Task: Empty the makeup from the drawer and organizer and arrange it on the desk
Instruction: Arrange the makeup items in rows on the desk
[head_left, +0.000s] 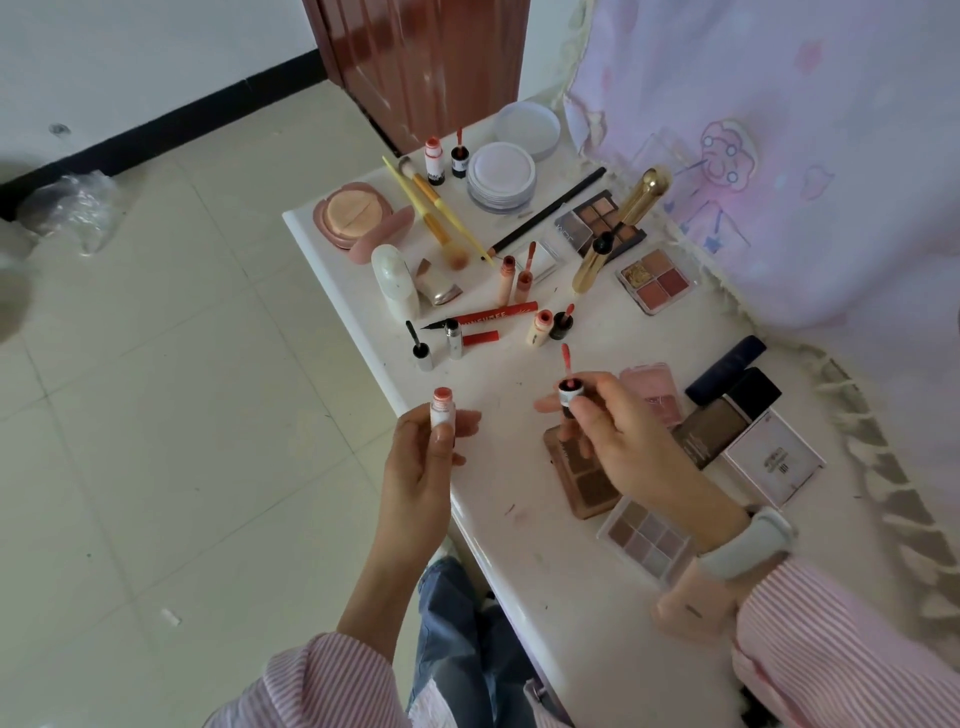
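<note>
White desk (530, 545) is covered in makeup. Left hand (421, 457) grips an open lip gloss tube (442, 409) near the desk's left edge. Right hand (618, 441) pinches its wand cap (569, 392) above a brown palette (587, 480).

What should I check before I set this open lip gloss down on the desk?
1. Tube gripped in left hand: ok.
2. Wand pinched by right hand: ok.
3. Wand out of tube, like the other pairs: ok.
4. Bare desk between the hands and the standing pairs: ok.
5. Tube will stand steady: cannot tell.
</note>
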